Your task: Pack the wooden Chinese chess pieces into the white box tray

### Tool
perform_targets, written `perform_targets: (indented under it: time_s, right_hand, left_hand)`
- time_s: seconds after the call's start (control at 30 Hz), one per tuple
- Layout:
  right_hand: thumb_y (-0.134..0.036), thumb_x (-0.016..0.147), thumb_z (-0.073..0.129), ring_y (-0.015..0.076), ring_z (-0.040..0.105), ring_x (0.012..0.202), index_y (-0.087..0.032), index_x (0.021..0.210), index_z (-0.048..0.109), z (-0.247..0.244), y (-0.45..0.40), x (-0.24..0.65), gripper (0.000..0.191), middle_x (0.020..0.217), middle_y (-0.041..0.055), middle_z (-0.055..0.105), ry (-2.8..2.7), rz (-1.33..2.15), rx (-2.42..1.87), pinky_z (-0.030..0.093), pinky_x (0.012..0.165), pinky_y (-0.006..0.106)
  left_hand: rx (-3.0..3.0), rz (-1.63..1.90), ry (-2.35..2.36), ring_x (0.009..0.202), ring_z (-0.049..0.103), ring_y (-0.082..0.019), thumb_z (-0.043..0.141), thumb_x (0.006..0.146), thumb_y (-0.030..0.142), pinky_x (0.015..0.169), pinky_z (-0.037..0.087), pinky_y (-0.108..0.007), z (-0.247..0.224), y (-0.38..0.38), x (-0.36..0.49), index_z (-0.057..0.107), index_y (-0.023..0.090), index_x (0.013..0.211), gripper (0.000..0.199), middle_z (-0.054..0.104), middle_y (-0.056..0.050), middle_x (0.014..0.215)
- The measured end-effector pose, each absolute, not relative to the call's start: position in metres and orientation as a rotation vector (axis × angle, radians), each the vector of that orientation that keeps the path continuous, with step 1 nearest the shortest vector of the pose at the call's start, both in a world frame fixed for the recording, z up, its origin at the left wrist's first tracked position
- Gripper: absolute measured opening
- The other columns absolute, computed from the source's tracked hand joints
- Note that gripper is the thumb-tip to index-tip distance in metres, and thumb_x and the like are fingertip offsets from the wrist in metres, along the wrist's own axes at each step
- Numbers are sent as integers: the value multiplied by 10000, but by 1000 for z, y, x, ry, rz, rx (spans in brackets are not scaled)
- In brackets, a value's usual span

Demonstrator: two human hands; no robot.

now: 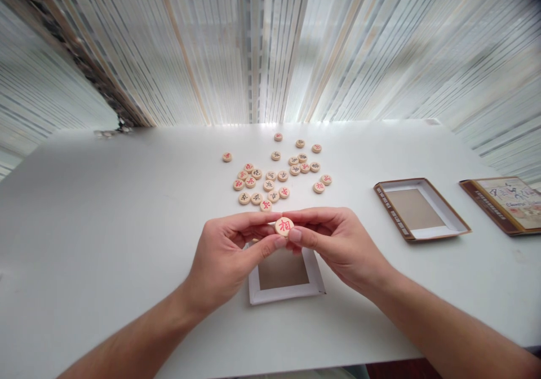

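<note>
Left hand (224, 255), right hand (350, 252) bare; forearms (160, 325) bare, slim; thumbnails (295, 235) short, rounded.

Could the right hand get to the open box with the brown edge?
Probably yes: I see nothing in between the right hand and the open box, though that hand is holding a round piece.

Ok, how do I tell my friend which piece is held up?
On the white table, find the open white-rimmed box nearest the person. Over its far edge, the left hand and right hand hold up a round piece with a red character. The scattered pieces lie on the table; this one alone shows between fingertips.
</note>
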State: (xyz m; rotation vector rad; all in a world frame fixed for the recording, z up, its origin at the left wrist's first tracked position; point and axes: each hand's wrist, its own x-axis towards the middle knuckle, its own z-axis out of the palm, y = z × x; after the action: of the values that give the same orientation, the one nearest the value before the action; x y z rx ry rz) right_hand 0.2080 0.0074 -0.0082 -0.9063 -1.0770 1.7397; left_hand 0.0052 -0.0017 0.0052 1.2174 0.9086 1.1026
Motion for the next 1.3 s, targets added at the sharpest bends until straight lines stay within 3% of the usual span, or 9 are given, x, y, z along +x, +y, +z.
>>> perform_targets:
  time_s: [0.23, 0.43, 0.67, 0.87, 1.0, 1.13, 1.3]
  right_hand:
    - [-176, 649, 1045, 122, 759, 724, -242, 973, 906, -3, 7, 204, 359, 860, 39, 860, -1013, 1748, -917, 622, 631, 155]
    - [-169, 587, 1070, 145, 793, 749, -201, 846, 877, -3, 6, 203, 325, 806, 33, 849, -1006, 1749, -912, 637, 676, 172]
    - [-182, 650, 1046, 115, 738, 653, -180, 785, 840, -4, 5, 205, 246, 776, 40, 842, -1017, 1776, -937, 567, 564, 152]
    - [-308, 856, 934, 90, 627, 592, -169, 835, 845, -8, 7, 209, 166, 713, 32, 780, -1096, 1764, -891, 522, 579, 201]
    - [-324, 910, 889, 98, 620, 612, -172, 897, 859, -8, 8, 212, 155, 751, 40, 768, -1122, 1778, -859, 514, 585, 217]
    - [-285, 857, 934, 94, 649, 623, -185, 992, 866, -3, 8, 210, 181, 786, 33, 784, -1091, 1831, -837, 545, 594, 200]
    - [-200, 685, 1031, 102, 669, 583, -158, 895, 811, 0, 6, 206, 307, 759, 20, 778, -992, 1946, -848, 568, 540, 187]
  left_hand:
    - [1364, 1138, 953, 881, 851, -190, 926, 818, 97, 839, 690, -231, -1, -2, 3, 890, 266, 1111, 340, 890, -21, 990]
    - [1788, 1241, 929, 805, 781, -136, 838, 873, 36, 785, 639, -210, -6, -3, 2, 869, 222, 1143, 329, 863, -24, 940]
    - [1942, 1269, 875, 822, 786, -139, 848, 866, 29, 781, 616, -204, -3, -2, 3, 844, 150, 1096, 260, 856, -49, 932]
    - [1813, 1207, 855, 821, 761, -129, 847, 885, 45, 794, 617, -216, -5, -1, 0, 843, 240, 1155, 333, 851, -4, 945]
    - [1694, 1196, 869, 823, 762, -130, 869, 869, 56, 802, 625, -217, -8, 1, -1, 850, 261, 1158, 354, 844, 4, 942]
    - [1620, 1217, 875, 843, 786, -135, 883, 845, 32, 811, 636, -211, -9, 1, -1, 855, 269, 1146, 384, 861, 9, 960]
    - [1720, 1253, 845, 811, 798, -128, 900, 817, 17, 791, 633, -190, -10, 1, -3, 860, 254, 1133, 397, 872, 11, 939]
